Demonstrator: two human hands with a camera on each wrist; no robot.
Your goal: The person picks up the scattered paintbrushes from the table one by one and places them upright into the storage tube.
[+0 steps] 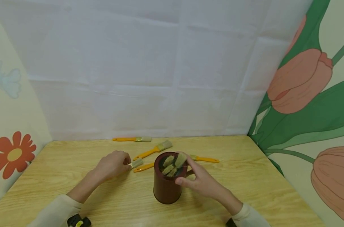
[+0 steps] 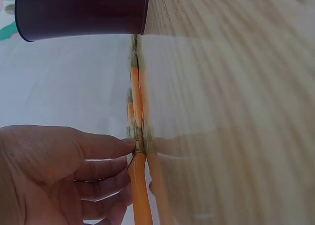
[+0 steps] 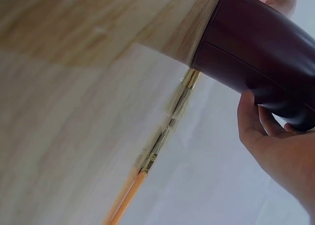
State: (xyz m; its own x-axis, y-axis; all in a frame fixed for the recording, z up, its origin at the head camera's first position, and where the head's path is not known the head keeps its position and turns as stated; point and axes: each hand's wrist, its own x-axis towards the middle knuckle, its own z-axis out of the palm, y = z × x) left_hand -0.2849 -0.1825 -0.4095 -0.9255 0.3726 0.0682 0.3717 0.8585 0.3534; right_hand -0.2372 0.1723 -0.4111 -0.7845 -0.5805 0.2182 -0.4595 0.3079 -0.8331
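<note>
My left hand pinches a paintbrush near its metal band, and its bristles point right. The left wrist view shows that paintbrush's orange handle low against the table, with thumb and fingers at the band. A dark brown mug stands upright at the middle, with several paintbrushes inside, bristles up. My right hand holds the mug by its upper right side, thumb near the rim. In the right wrist view its fingers curl against the mug's wall.
Behind the mug lie loose paintbrushes with orange handles: one at the table's back edge, one angled, one partly hidden by the mug, and one to the right. White cloth hangs behind the wooden table.
</note>
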